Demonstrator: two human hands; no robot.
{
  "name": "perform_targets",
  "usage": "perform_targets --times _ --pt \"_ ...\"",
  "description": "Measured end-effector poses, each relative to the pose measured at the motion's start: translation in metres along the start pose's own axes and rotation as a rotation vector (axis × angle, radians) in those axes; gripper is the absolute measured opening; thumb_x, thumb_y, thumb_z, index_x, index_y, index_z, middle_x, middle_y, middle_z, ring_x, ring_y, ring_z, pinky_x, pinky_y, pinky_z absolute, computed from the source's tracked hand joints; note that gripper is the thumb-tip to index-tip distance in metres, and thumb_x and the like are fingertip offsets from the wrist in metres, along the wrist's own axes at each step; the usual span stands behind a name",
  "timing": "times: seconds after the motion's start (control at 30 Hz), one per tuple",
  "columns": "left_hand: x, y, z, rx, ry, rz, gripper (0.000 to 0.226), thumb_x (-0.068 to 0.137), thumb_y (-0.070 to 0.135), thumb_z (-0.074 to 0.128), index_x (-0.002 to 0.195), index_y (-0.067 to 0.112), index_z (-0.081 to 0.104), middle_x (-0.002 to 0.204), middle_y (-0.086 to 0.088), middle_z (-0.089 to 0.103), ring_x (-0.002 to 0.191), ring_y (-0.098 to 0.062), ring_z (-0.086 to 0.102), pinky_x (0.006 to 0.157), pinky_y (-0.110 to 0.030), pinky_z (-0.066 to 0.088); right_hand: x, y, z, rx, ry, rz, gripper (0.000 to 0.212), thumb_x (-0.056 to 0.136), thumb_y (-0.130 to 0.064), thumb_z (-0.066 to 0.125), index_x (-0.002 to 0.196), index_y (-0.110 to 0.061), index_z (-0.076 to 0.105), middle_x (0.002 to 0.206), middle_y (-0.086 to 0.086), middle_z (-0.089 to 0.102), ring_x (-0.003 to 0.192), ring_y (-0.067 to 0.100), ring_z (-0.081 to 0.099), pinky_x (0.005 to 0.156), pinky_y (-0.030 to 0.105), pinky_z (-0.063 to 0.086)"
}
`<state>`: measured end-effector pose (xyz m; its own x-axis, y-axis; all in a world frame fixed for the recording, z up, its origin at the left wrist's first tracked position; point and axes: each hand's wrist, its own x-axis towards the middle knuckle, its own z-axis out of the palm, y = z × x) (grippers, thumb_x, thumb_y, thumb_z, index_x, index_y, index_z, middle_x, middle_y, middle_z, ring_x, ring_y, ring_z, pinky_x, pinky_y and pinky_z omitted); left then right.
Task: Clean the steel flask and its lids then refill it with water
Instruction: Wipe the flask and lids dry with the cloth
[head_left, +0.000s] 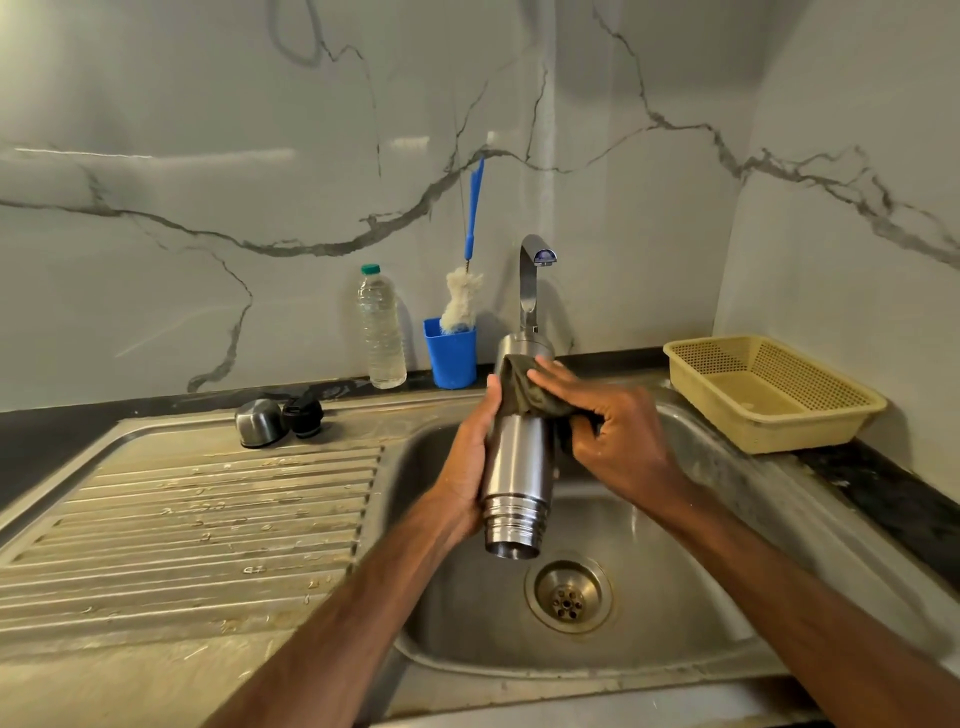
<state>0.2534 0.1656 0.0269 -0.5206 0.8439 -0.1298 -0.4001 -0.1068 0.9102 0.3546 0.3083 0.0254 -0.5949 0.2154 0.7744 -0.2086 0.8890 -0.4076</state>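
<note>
Steel flask (517, 457) shiny, mouth down, L hand (467, 467) grips it, R hand (608, 431) clutches cloth (524, 389)

Materials / finish, sink stn.
Flask (517, 462) brushed steel, glossy; cloth (535, 397) dark matt fabric; basket (769, 415) perforated plastic; wall (208, 182) glossy marble-look.

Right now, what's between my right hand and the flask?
A dark cloth: the right hand presses it against the upper part of the flask, which the left hand holds over the sink. The head view shows it.
</note>
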Motion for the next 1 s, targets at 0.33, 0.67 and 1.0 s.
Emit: perform_targets --times 0.33,0.67,1.0 --pt "0.003 -0.001 -0.005 0.005 0.121 -0.018 0.063 0.096 0.060 0.052 0.127 0.007 0.063 0.090 -0.012 0.076 0.070 -0.023 0.072 0.061 -0.029 0.060 -0.013 -0.004 0.001 0.058 -0.102 -0.105 0.057 0.078 0.016 0.059 0.129 -0.009 0.064 0.138 0.005 0.059 0.134 0.011 0.051 0.110 0.032 0.045" --pt "0.006 0.001 -0.005 -0.063 0.206 0.010 0.054 0.097 0.056 0.059 0.132 0.014 0.063 0.118 -0.015 0.075 0.104 -0.029 0.073 0.085 -0.043 0.059 -0.014 -0.003 0.005 0.076 -0.127 -0.060 0.057 0.079 0.016 0.057 0.127 -0.015 0.066 0.137 -0.001 0.059 0.136 0.006 0.048 0.111 0.028 0.044" --pt "0.012 -0.002 -0.005 0.005 0.163 0.029 0.044 0.104 0.043 0.051 0.132 0.011 0.061 0.123 -0.018 0.071 0.107 -0.029 0.070 0.077 -0.040 0.058 -0.005 0.004 0.001 0.070 -0.116 0.091 0.067 0.078 0.019 0.053 0.132 -0.019 0.064 0.140 -0.006 0.057 0.132 -0.004 0.049 0.114 0.024 0.039"
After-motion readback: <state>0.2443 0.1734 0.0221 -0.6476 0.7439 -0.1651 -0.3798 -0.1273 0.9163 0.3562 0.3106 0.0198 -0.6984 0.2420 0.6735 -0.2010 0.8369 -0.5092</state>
